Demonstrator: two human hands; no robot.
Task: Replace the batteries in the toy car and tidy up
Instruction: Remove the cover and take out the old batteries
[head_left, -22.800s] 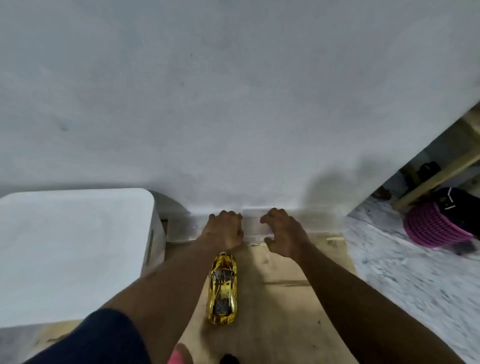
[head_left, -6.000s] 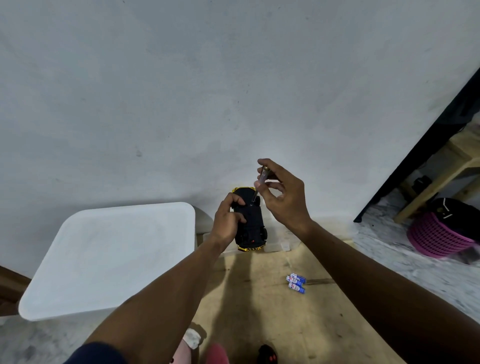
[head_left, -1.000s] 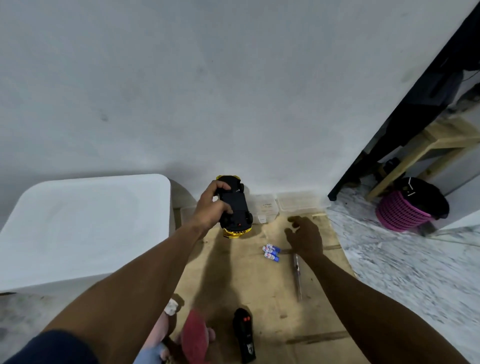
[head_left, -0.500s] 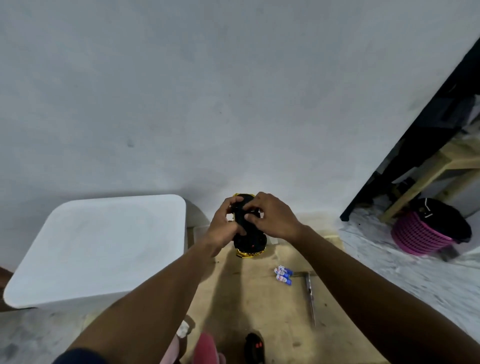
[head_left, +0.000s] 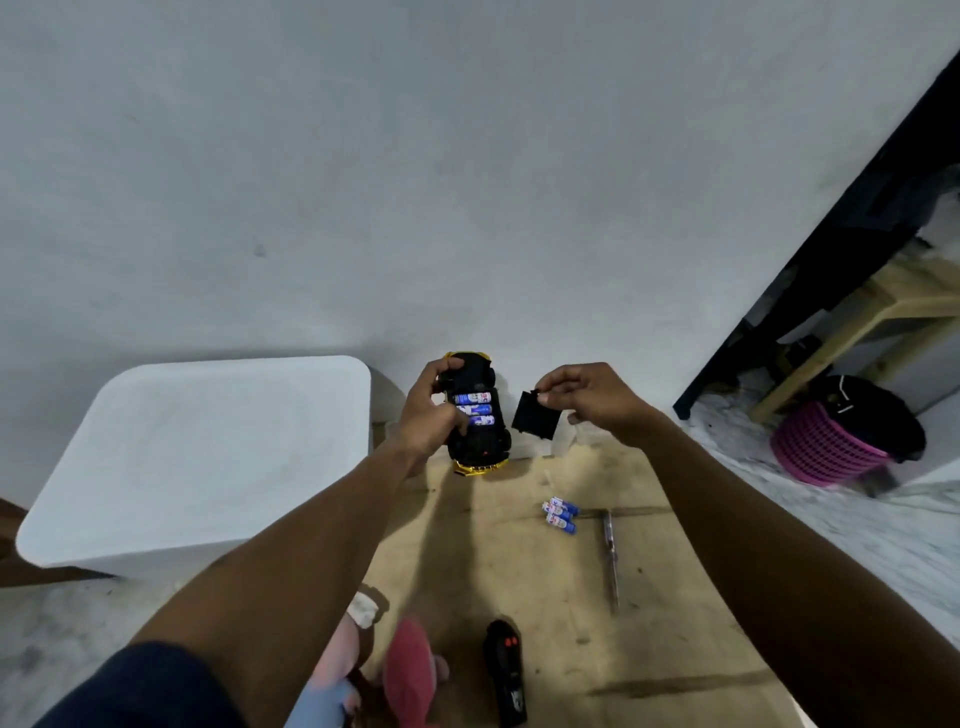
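Note:
My left hand (head_left: 428, 415) grips the gold toy car (head_left: 475, 444), turned belly-up above the floor. Its black underside shows an open compartment with blue-and-white batteries (head_left: 474, 410) inside. My right hand (head_left: 587, 397) pinches the black battery cover (head_left: 535, 421) just right of the car, clear of it. A second group of blue-and-white batteries (head_left: 560, 514) lies on the cardboard (head_left: 545, 571) below. A screwdriver (head_left: 611, 558) lies to their right. A black remote control (head_left: 506, 670) rests near the bottom edge.
A white box lid (head_left: 208, 452) sits at the left. Clear plastic containers (head_left: 563, 441) stand against the wall behind the car. A pink basket (head_left: 826, 447) and wooden frame (head_left: 857, 327) are at the right. Pink and blue soft items (head_left: 405, 675) lie by my feet.
My right hand has lifted the battery cover off the car and drawn it to the right, baring the batteries. A second ago that hand was down by the screwdriver.

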